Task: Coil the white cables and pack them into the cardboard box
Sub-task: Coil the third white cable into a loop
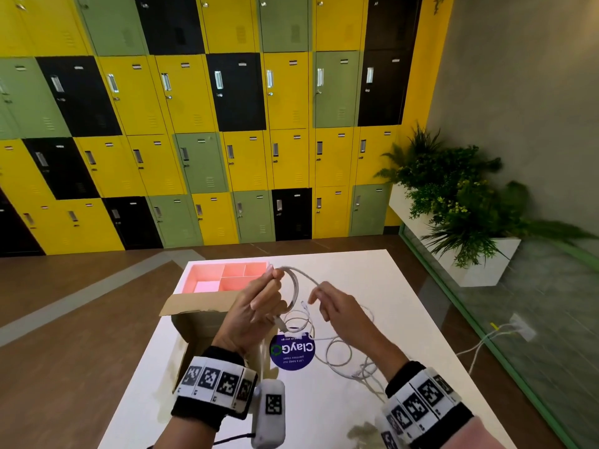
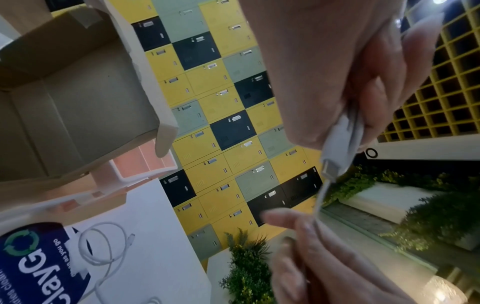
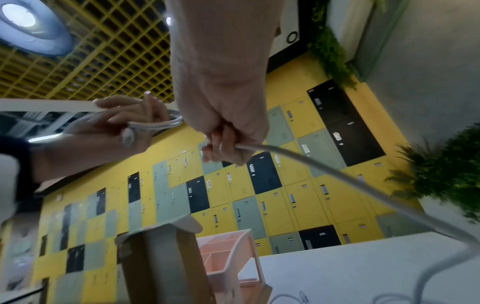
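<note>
Fingers [image 1: 264, 296] of the left hand [image 1: 249, 314] grip the coil [image 1: 293, 288]; right hand [image 1: 337, 307] pinches the cable's [image 3: 337, 170] free run just right, trailing down to the table [image 1: 356, 270].

Yellow, green, black lockers [image 1: 201, 118]; planter [image 1: 453, 209]

The lockers [image 1: 201, 124] are yellow, green and black; the cable [image 1: 293, 280] is white, the tray [image 1: 227, 275] pink.

L hand [image 1: 256, 306] raised, fingers curled; R hand [image 1: 337, 307] pinching.
</note>
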The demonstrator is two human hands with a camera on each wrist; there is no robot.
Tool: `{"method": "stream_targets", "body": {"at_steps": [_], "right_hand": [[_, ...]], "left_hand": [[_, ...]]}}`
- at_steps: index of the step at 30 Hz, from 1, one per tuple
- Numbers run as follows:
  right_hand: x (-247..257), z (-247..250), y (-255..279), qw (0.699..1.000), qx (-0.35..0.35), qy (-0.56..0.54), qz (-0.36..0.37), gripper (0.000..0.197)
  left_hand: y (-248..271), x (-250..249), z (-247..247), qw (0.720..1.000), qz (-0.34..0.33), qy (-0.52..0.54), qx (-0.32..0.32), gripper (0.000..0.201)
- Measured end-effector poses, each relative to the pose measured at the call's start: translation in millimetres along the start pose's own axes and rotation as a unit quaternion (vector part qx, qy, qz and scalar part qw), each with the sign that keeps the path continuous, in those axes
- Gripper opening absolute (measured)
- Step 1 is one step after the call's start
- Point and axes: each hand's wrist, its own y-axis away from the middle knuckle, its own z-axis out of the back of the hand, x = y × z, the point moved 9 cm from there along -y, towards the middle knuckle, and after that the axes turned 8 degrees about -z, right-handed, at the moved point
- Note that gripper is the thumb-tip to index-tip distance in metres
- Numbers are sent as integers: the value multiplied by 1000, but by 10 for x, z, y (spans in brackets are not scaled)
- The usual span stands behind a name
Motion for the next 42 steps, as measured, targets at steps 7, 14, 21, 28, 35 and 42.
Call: {"method": "stream_targets", "body": {"at_steps": [7, 14, 21, 28, 35, 42], "right_hand": [[12, -494, 165, 940, 137, 310, -23, 28], [303, -549, 312, 909, 193, 369, 21, 28], [622, -269, 301, 933, 173, 309, 66, 25], [749, 30, 112, 964, 89, 217, 123, 22], [661, 261, -45, 988, 24, 88, 125, 20], [510, 305, -90, 994, 13, -55, 96, 14]], "left_hand": [[11, -17, 239, 985, -48, -115, -120, 43], [48, -67, 411, 950, -60, -246, -185, 38], [81, -2, 382, 881, -4, -444, -161, 39], [103, 201, 453, 831, 65, -546, -88, 34], [149, 308, 328, 892, 115, -433, -68, 40], [173, 427, 220, 968, 117, -221, -33, 39]]}}
